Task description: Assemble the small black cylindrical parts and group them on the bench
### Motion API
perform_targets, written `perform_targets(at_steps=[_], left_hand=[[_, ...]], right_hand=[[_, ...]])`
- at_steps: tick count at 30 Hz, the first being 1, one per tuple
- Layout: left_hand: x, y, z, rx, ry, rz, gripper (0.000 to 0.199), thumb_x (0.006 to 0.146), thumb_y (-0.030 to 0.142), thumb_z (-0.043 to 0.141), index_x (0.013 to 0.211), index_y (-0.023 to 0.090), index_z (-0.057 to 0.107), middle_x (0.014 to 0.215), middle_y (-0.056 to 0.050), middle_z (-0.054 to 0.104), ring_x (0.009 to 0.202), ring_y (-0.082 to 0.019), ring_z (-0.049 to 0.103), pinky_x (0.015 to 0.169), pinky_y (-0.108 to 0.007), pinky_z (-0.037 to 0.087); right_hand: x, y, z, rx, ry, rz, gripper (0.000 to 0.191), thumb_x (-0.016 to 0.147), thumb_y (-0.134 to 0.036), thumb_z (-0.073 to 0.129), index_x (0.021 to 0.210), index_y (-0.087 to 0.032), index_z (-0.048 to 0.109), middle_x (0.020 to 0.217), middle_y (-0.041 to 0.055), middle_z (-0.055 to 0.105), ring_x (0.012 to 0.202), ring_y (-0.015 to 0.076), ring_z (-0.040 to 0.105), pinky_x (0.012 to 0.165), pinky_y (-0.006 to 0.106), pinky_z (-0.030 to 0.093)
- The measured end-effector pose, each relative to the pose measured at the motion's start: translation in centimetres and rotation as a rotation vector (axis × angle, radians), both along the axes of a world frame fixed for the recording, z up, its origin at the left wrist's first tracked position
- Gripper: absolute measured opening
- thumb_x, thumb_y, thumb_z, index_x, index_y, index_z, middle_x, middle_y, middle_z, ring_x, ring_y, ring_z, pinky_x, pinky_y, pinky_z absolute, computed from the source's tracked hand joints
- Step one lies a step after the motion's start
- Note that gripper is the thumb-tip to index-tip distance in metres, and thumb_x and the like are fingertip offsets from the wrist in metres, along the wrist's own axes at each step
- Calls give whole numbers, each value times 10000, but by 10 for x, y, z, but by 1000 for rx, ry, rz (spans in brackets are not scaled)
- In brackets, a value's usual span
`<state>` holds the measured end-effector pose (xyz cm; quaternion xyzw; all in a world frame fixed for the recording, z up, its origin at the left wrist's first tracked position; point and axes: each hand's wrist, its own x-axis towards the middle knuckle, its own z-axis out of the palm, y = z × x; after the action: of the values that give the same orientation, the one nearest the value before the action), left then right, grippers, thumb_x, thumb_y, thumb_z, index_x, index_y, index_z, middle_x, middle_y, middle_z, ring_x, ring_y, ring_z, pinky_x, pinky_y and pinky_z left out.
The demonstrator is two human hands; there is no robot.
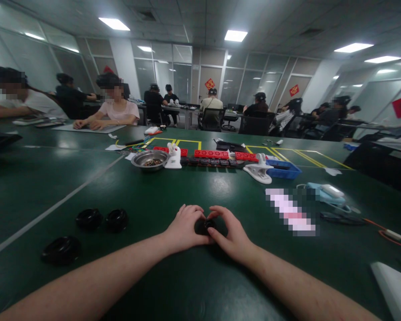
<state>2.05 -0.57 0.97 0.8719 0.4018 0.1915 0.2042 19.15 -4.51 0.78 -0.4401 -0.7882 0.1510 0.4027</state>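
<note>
Just in front of me, both hands are closed around a small black round part (pixel 209 224) on or just above the green table (pixel 147 285). My left hand (pixel 186 227) curls round its left side, its fingertips partly hidden. From the right, my right hand (pixel 232 234) grips it between thumb and curved fingers. Much of the part lies hidden between the hands, so its exact kind does not show. Off to the left sit three glossy black ring-like pieces: one nearest (pixel 60 249), one behind it (pixel 89 219) and one beside that (pixel 116 220).
Farther back stand a metal bowl (pixel 149 161) of small bits, a row of red blocks (pixel 211 154), white clamp-like stands (pixel 173 157) and a blue tray (pixel 284 170). A light-blue item (pixel 330 197) and cables lie right. Several people sit beyond.
</note>
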Motion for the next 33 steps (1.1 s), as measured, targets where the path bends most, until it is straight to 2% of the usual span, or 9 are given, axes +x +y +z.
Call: perform_targets(at_steps=[5, 11, 14, 17, 20, 23, 26, 31, 33], left_hand=[[-3, 9, 0, -13, -31, -162, 413, 628, 430, 681, 986, 242, 594, 1089, -28, 542, 1056, -229, 446, 976, -416, 269], [0, 9, -3, 25, -52, -134, 373, 596, 425, 705, 882, 199, 626, 1033, -42, 574, 1001, -227, 472, 899, -362, 350], [1, 8, -2, 29, -53, -118, 318, 615, 389, 692, 854, 190, 625, 1024, -47, 570, 981, -226, 476, 880, -355, 364], [1, 7, -1, 30, -38, -113, 287, 621, 355, 684, 848, 190, 622, 1012, -49, 567, 966, -226, 477, 865, -350, 375], [1, 6, -1, 25, -37, -104, 308, 611, 345, 689, 869, 195, 615, 1011, -46, 561, 970, -227, 473, 866, -351, 374], [1, 6, -2, 23, -51, -105, 355, 606, 367, 691, 902, 192, 607, 1018, -48, 557, 979, -229, 469, 880, -361, 364], [1, 6, -1, 27, -55, -115, 354, 605, 380, 690, 880, 174, 610, 1028, -56, 560, 981, -230, 468, 884, -360, 362], [1, 7, -2, 36, -34, -115, 309, 625, 366, 676, 855, 171, 611, 1020, -58, 562, 971, -228, 469, 875, -354, 368], [1, 7, -3, 39, -32, -114, 314, 621, 356, 677, 870, 177, 609, 1015, -54, 560, 962, -226, 471, 872, -354, 369]], right_hand=[[3, 0, -2, -27, 31, 69, 394, 768, -172, 492, 1147, -191, 385, 986, 70, 568, 946, 196, 538, 854, 378, 424], [2, -1, -1, 15, 19, 73, 389, 811, -198, 440, 1192, -196, 362, 1129, 94, 511, 1054, 212, 482, 892, 395, 400], [0, -1, -1, 50, 11, -24, 472, 733, -277, 570, 1158, -194, 381, 1069, 100, 515, 991, 242, 503, 845, 411, 423], [-1, 0, -2, 36, -5, -76, 490, 671, -254, 631, 1105, -201, 410, 974, 78, 529, 900, 233, 526, 795, 401, 443], [-1, 0, -1, 14, -12, -25, 432, 703, -177, 556, 1108, -199, 406, 939, 64, 545, 886, 214, 533, 801, 392, 440], [0, -2, 1, 17, -14, 66, 460, 717, -142, 488, 1159, -188, 371, 1050, 88, 529, 988, 222, 504, 858, 404, 412], [1, -3, 2, 30, -26, 71, 478, 718, -161, 502, 1174, -185, 361, 1116, 100, 498, 1039, 233, 472, 891, 417, 388], [-1, -1, 0, 16, -34, -53, 475, 687, -235, 609, 1112, -186, 402, 999, 85, 522, 931, 232, 506, 824, 407, 425], [-2, -1, 0, 7, -35, -49, 435, 695, -203, 586, 1094, -192, 414, 952, 70, 536, 897, 220, 517, 812, 400, 430]])
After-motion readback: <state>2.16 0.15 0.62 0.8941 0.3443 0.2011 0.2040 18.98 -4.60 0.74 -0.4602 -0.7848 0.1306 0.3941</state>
